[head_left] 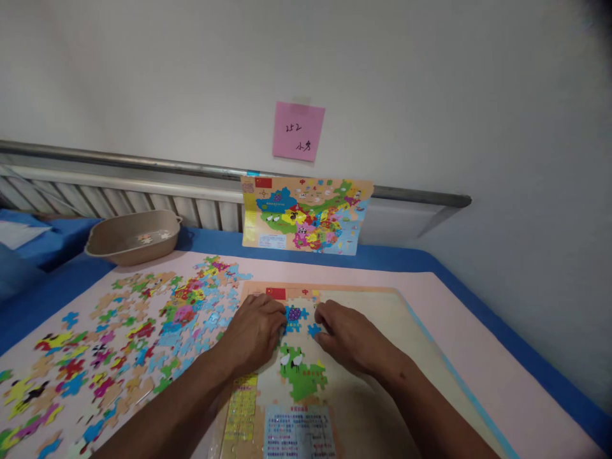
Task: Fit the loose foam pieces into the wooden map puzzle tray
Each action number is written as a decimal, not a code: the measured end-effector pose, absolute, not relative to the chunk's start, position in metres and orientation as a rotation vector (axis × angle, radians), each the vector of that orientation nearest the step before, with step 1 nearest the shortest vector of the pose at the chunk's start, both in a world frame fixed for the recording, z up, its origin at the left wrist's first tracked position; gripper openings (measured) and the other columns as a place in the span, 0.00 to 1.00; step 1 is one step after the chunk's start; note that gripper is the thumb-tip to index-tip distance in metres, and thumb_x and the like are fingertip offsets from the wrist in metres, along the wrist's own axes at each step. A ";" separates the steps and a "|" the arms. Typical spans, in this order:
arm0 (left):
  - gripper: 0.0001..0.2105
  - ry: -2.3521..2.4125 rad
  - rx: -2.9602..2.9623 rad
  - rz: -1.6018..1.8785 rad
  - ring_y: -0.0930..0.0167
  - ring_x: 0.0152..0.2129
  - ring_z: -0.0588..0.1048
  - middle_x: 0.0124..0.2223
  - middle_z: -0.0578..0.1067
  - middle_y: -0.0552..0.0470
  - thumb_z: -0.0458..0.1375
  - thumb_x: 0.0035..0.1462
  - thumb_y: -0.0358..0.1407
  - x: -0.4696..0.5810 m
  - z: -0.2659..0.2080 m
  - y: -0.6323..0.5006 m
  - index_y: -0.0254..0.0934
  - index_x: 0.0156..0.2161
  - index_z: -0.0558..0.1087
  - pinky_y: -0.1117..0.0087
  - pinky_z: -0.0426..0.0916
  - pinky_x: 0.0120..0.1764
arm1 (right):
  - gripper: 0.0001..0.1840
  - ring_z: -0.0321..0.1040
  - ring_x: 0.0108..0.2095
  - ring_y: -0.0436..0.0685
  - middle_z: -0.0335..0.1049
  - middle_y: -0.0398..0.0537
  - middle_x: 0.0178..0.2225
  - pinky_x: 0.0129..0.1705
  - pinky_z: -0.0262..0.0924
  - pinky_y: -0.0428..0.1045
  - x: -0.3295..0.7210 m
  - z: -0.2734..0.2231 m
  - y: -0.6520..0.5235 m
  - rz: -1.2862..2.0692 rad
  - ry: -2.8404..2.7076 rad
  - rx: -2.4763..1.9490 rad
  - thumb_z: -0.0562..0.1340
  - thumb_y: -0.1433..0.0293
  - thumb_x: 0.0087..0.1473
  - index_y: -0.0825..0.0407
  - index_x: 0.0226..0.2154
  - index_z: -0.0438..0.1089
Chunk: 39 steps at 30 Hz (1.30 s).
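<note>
My left hand (255,331) rests on the upper left of the puzzle board (373,395), its fingers curled together against a cluster of joined blue pieces (294,315). What lies beneath those fingers is hidden. Across from it, my right hand (347,335) is closed, with thumb and fingertips at a blue puzzle piece (313,329) just right of the cluster. Below the hands lies a joined green section (306,379) with white birds. A light blue text panel (299,433) and yellow pieces (242,408) fill the lower left of the board.
Many loose and partly joined puzzle pieces (184,312) spread over the pink sheet at left. Behind them stands a beige basin (134,239) holding several pieces. A reference map picture (306,217) leans against a metal rail (421,196) by the wall, under a pink note (299,131).
</note>
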<state>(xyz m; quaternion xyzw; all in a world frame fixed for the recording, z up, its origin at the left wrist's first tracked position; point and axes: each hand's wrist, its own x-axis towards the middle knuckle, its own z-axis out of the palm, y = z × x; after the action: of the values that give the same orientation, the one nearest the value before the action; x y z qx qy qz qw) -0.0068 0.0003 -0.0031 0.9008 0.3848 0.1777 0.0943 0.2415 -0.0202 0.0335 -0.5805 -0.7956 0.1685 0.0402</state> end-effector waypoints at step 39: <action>0.09 1.094 2.679 0.580 0.60 0.48 0.74 0.51 0.82 0.50 0.57 0.68 0.31 -0.007 -0.008 0.000 0.40 0.42 0.81 0.53 0.63 0.51 | 0.09 0.62 0.37 0.57 0.70 0.47 0.40 0.38 0.45 0.51 0.235 0.026 -0.019 0.398 -2.497 -1.657 0.65 0.74 0.57 0.51 0.41 0.67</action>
<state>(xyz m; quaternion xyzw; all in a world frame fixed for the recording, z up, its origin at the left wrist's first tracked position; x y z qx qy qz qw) -0.0067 0.0002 -0.0075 0.9036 0.3691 0.1956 0.0948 0.2349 -0.0189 0.0257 -0.5472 -0.8245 0.1313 0.0591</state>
